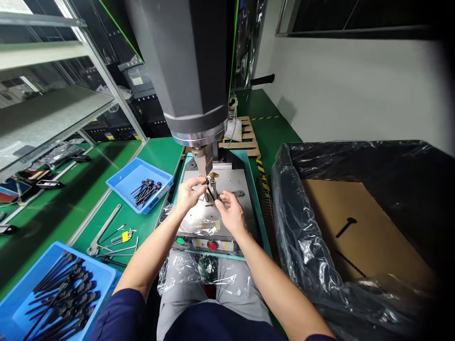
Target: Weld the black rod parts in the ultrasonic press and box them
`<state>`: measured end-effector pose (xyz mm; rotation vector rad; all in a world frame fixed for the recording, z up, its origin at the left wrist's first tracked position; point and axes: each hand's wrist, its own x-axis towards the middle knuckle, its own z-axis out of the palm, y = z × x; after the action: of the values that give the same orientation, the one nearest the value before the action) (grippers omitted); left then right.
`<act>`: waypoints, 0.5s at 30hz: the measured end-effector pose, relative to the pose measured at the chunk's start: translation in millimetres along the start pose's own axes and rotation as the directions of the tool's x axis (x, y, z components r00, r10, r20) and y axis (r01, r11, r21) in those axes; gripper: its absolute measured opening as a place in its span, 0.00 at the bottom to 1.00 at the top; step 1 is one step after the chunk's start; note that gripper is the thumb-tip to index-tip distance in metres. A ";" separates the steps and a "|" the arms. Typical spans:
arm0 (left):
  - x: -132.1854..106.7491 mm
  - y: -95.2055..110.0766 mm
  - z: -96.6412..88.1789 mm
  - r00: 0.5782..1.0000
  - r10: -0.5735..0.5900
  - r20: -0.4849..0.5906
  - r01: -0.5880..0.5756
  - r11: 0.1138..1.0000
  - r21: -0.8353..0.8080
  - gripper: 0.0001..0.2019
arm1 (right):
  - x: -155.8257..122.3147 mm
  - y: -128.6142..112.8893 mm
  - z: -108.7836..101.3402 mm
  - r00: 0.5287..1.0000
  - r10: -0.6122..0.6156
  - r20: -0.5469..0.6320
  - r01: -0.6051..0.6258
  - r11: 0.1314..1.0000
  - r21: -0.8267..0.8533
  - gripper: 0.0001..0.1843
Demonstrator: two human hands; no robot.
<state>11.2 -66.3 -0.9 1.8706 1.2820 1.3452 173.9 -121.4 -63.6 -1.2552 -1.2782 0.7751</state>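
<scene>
My left hand (189,191) is pinched on the head of a thin black plastic part (209,189) at the small fixture (212,178) under the grey press head (192,71). My right hand (231,211) hovers just right of that part with its fingers curled and slightly apart; whether it touches the part's lower end I cannot tell. Both hands are over the machine's metal base plate (234,182).
A blue tray (137,176) of black parts lies left of the machine; a second one (53,293) sits at the near left. A wrench and thin rods (113,237) lie between them. A plastic-lined cardboard box (355,227) holding a few black parts stands right. Green and red buttons (197,243) face me.
</scene>
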 end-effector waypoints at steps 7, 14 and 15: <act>18.7 -15.4 9.3 0.993 0.115 -0.008 -0.112 0.980 0.166 0.06 | -30.3 33.0 -28.2 0.988 0.100 0.117 -0.100 0.995 -0.006 0.23; 31.6 -24.1 12.9 0.998 0.061 0.009 -0.061 0.971 0.232 0.04 | -49.0 37.2 -36.0 0.974 0.148 0.172 -0.148 0.989 -0.014 0.23; 32.6 -25.3 12.2 0.998 0.065 0.023 -0.068 0.974 0.218 0.04 | -50.0 37.0 -36.2 0.972 0.150 0.182 -0.150 0.989 -0.009 0.23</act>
<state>14.5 -24.7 -11.6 2.0845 1.4201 1.2628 206.6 -169.4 -106.1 -1.3114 -1.3364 1.0204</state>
